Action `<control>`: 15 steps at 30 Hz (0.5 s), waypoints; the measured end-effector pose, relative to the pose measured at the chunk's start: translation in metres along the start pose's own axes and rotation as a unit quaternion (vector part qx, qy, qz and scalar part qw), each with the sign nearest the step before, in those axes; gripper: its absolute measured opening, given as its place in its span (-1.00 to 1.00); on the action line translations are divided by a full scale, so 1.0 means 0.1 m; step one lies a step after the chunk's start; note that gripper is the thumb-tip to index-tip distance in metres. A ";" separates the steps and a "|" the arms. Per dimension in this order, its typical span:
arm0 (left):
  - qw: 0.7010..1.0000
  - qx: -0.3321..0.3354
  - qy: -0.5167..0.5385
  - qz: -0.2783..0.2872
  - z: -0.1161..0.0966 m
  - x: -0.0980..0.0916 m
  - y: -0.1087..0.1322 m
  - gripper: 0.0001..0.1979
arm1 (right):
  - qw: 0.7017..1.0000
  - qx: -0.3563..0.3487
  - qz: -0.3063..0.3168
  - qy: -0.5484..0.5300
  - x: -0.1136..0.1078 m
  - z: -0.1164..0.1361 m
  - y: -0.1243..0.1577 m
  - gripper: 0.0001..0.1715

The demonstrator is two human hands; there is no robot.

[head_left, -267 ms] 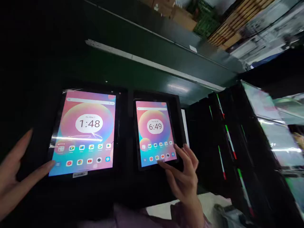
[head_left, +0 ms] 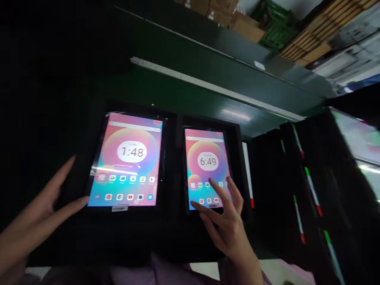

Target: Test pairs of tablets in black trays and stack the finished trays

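Observation:
Two tablets with lit home screens lie side by side in dark surrounds. The left tablet (head_left: 132, 158) reads 1:48 and has a small barcode label (head_left: 119, 208) at its lower edge. The right tablet (head_left: 208, 162) reads 6:49. My left hand (head_left: 56, 202) is open, its thumb tip at the left tablet's lower left corner and its index finger pointing up along that side. Over the lower part of the right tablet is my right hand (head_left: 227, 217), open with fingers spread. Its fingers cover some app icons; whether the fingertips touch the glass I cannot tell.
Dark stacked trays (head_left: 276, 178) with green, white and red strips stand at the right. A pale strip (head_left: 208, 85) crosses the dark green bench (head_left: 184, 103) behind the tablets. Cardboard boxes (head_left: 219, 12) and a green crate (head_left: 276, 27) are at the back.
The view has shifted, so both tablets appear further right. My right hand has moved left across the right tablet, its fingers now reaching further over the screen. My left hand stays by the left tablet.

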State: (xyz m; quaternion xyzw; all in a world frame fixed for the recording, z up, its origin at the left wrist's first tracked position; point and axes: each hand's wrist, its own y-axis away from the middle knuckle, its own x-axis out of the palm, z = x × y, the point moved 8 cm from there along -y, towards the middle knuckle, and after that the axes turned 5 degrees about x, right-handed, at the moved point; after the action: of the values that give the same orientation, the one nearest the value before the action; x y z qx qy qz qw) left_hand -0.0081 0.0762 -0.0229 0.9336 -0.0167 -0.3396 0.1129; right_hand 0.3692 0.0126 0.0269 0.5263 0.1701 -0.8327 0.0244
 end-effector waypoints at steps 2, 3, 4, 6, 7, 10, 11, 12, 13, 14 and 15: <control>0.997 -0.035 0.064 0.007 0.04 0.06 0.03 -0.12 | 1.000 -0.005 -0.022 -0.003 -0.03 -0.02 0.03 -0.68; 0.995 -0.049 0.088 0.017 0.04 0.09 0.05 -0.11 | 0.999 -0.004 -0.043 -0.010 -0.06 -0.03 0.05 -0.68; 0.993 -0.056 0.099 0.026 0.02 0.13 0.05 -0.09 | 0.998 -0.001 -0.064 -0.020 -0.09 -0.05 0.08 -0.68; 0.993 -0.052 0.101 0.042 -0.02 0.19 0.05 -0.05 | 0.995 0.008 -0.093 -0.041 -0.12 -0.09 0.12 -0.68; 0.993 -0.045 0.096 0.045 -0.05 0.20 0.05 -0.03 | 0.994 0.010 -0.102 -0.047 -0.13 -0.11 0.13 -0.68; 0.996 -0.028 0.076 0.042 -0.07 0.20 0.03 0.02 | 0.992 0.015 -0.111 -0.054 -0.15 -0.12 0.15 -0.67; 0.996 -0.025 0.073 0.043 -0.06 0.20 0.03 0.02 | 0.992 0.018 -0.115 -0.053 -0.16 -0.12 0.15 -0.67; 0.996 -0.024 0.072 0.041 -0.05 0.20 0.03 0.02 | 0.992 0.022 -0.116 -0.051 -0.17 -0.12 0.14 -0.66; 0.997 -0.025 0.070 0.038 -0.03 0.19 0.03 0.01 | 0.992 0.024 -0.115 -0.046 -0.18 -0.12 0.13 -0.66; 0.997 -0.027 0.069 0.033 -0.01 0.18 0.02 0.00 | 0.992 0.026 -0.116 -0.041 -0.20 -0.12 0.12 -0.65; 0.997 -0.032 0.069 0.030 0.01 0.17 0.02 -0.01 | 0.992 0.026 -0.116 -0.035 -0.21 -0.12 0.11 -0.66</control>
State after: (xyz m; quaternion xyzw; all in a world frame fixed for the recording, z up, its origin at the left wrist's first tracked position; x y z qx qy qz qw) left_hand 0.0042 0.0723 -0.0338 0.9498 -0.0259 -0.2712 0.1538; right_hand 0.3912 0.0029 0.0377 0.4737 0.2071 -0.8523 -0.0799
